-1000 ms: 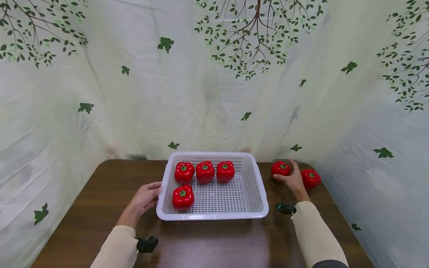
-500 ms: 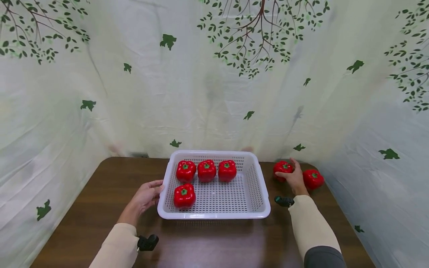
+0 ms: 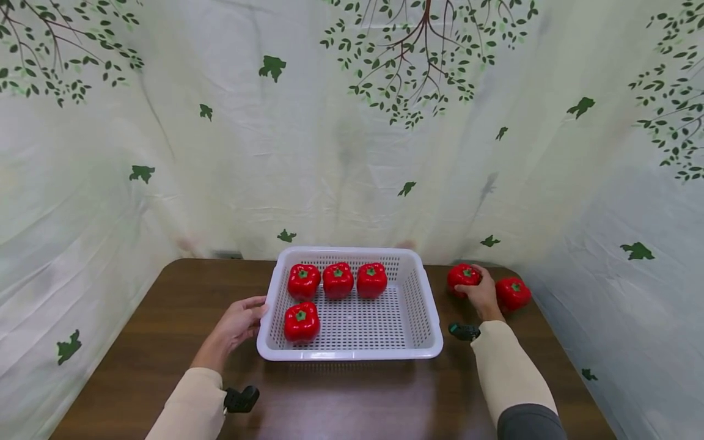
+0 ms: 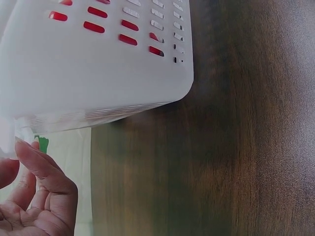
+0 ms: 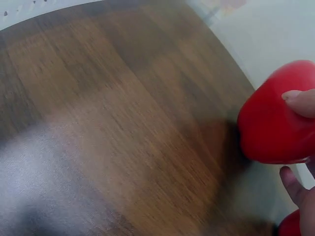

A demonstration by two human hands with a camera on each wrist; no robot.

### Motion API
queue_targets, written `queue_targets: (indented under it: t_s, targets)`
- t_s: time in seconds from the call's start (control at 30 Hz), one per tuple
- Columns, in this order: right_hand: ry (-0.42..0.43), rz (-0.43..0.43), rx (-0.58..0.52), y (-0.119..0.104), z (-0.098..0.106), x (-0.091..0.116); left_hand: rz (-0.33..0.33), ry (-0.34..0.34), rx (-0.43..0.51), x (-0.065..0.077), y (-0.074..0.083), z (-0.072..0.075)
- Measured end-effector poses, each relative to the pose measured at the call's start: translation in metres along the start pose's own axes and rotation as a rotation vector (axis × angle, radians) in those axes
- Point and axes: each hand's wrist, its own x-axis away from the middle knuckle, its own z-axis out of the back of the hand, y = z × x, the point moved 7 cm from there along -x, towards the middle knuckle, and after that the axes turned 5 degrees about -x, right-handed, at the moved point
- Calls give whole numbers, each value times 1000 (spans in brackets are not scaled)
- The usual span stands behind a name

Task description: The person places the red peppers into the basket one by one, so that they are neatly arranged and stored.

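Observation:
In the head view a white perforated plastic basket (image 3: 352, 355) stands on the table with several red bell peppers in it. Its left rim is pinched by my left hand (image 3: 238, 325), whose thumb and fingers (image 4: 47, 172) meet at the edge in the left wrist view. To the right of the basket, my right hand (image 3: 482, 296) grips a red bell pepper (image 3: 462, 276), the thumb (image 5: 302, 102) lying across its side. Another red bell pepper (image 3: 513, 294) sits just right of that hand. The far fingers are partly hidden behind the gripped pepper.
The brown wooden table (image 3: 352, 403) ends at a pale curtain (image 3: 352, 153) printed with leaves and branches. Inside the basket, three peppers line the back and one (image 3: 301, 322) sits front left; the bare basket floor (image 3: 368, 318) shows to the right.
My right hand's fingers have come down and closed around the red bell pepper, which stays in about the same place. The left hand and the basket have not visibly moved.

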Motion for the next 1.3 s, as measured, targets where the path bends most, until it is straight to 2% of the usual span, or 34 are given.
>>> queue_targets:
  t_s: [0.2,0.6,0.97,1.3]
  targets:
    - [0,8,14,-2,3,7,-4,4,8,-1,0,-4]
    - [-83,85,85,-21,-4,20,7,8,-5,-2,-2,-1]
    - [-143,144,169,-20,-6,29,12,-1,-15,-4,-2,-1]
    - [-184,220,175,-27,4,54,-1,-10,-11,-3,-1,-2]
